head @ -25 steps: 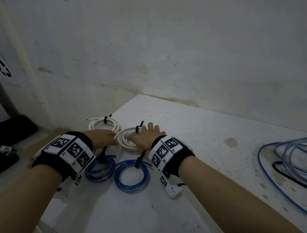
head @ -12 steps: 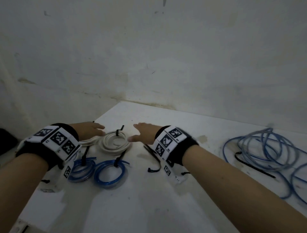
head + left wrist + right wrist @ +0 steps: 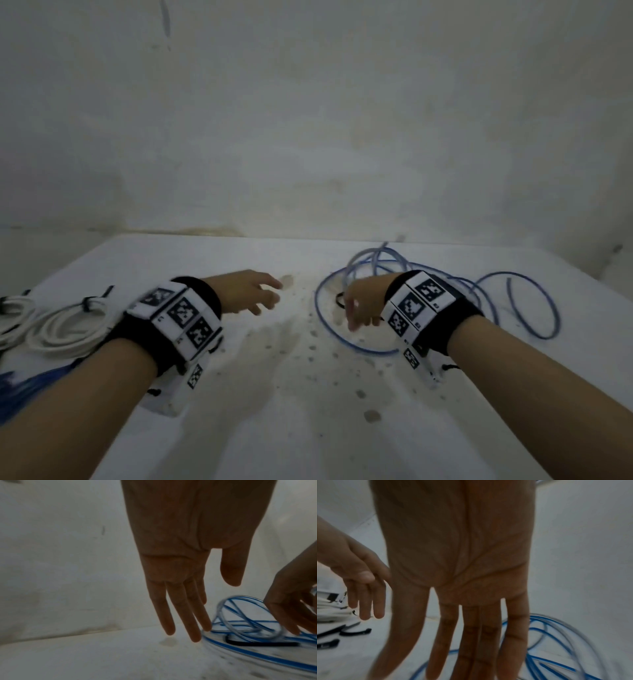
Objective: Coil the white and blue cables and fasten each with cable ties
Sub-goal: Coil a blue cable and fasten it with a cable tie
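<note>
Both hands are hovering empty, fingers loose: left hand (image 3: 246, 291), right hand (image 3: 364, 301) over the loose, springy blue plastic-sheathed cable (image 3: 342, 337) sprawling on the stained white table (image 3: 308, 428); it's probably wanting grabbing near one end.

Coiled white cables: two, far left, one (image 3: 65, 327) whole, one (image 3: 12, 313) cut by the frame edge. Loose blue cable (image 3: 445, 301): one tangle, right. Loose black cable tie (image 3: 262, 644): one, inside it. Hands: two, left (image 3: 245, 291), right (image 3: 364, 303).
</note>
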